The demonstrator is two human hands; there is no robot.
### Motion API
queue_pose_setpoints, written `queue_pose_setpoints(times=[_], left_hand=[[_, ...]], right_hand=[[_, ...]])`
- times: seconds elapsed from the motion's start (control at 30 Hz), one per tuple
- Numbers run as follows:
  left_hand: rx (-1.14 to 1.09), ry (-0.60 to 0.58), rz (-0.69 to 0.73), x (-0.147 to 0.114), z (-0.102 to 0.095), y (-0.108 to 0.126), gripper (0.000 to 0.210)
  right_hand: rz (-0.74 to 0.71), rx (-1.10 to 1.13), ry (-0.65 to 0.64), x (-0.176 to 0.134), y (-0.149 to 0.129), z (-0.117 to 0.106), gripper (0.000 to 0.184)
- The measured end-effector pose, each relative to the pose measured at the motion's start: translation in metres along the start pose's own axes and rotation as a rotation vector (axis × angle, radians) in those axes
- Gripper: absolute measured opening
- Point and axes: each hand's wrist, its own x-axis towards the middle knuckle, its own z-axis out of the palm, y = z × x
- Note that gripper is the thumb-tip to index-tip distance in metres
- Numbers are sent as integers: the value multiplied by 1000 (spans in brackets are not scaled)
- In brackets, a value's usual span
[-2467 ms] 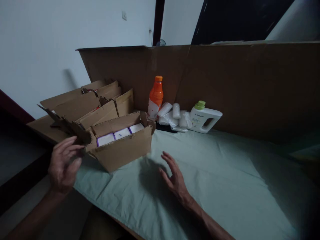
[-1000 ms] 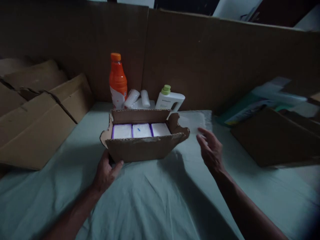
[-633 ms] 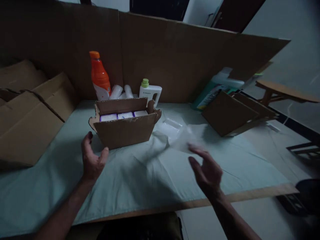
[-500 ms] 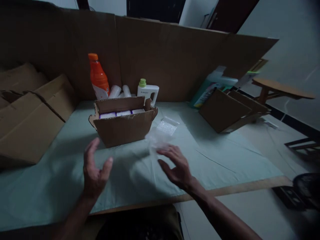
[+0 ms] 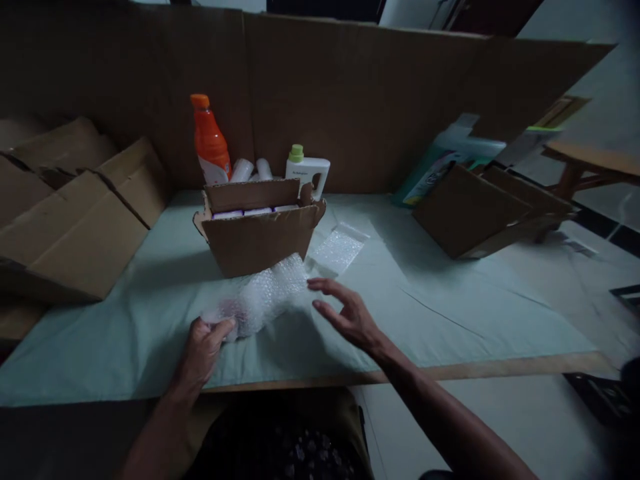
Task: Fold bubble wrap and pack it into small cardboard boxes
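The left hand (image 5: 201, 348) grips bubble wrap (image 5: 273, 293), no item visibly inside yet; the right hand (image 5: 354, 321), fingers parted, is beside it. Left of centre, the packed carton (image 5: 260, 244) stands uncovered.

A tall brown cardboard panel (image 5: 360, 113) runs along the back of the table (image 5: 500, 368), a vertical crease dividing it left of centre. Pale green cloth (image 5: 430, 287) covers the tabletop (rather wrinkled). Above the panel show a strip of something nearly black (image 5: 325, 8) and a dark reddish-brown surface (image 5: 495, 15). To the right are a pale wall (image 5: 575, 23), a wooden stool or small stand (image 5: 595, 157) and a pale floor (image 5: 415, 420). The light is dim and bluish.
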Motion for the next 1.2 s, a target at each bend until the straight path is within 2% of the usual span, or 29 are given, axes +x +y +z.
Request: queue_pose_setpoints(times=[0.1,0.17,0.23,0.3,0.37,0.43,0.5,0.6,0.7,0.77,0.83,0.93,1.0,1.07,1.13,1.2], left_hand=[[179,-124,162,0,-5,27,22],[293,-286,331,0,-5,46,23],[400,-469,502,1,-6,61,26],[481,-603,611,3,-9,70,27],[539,-643,631,5,-15,74,26],[579,-604,607,5,-23,76,23],[591,-520,600,6,-33,79,17],[582,-414,663,9,-48,74,15],[736,-419,692,17,-65,50,24],[885,-430,646,21,-81,29,40],[970,-397,598,20,-97,15,55],[979,-229,626,12,-109,18,61],[964,-93,699,7,-98,30,58],[969,-74,770,5,-72,38,54],[1010,-210,779,7,-40,34,53],[1077,-352,708,11,-19,20,57]], right_hand=[[162,62,-13,18,29,-8,51],[197,145,-68,34,45,-2,68],[211,237,-133,48,55,9,78],[215,306,-196,58,57,20,74],[209,354,-245,62,53,25,52],[184,372,-225,61,45,22,32],[118,354,-128,54,35,11,30],[-59,242,-18,37,26,-8,25],[-155,-5,-95,14,34,-21,19],[-143,-204,-177,-2,46,-26,23],[-104,-346,-201,-15,56,-33,28],[-34,-426,-98,-17,50,-39,29],[-46,-426,-49,-4,32,-29,28],[-133,-396,-90,15,11,-1,29],[-245,-369,-216,35,-6,39,35],[-306,-379,-357,48,-11,77,40]])
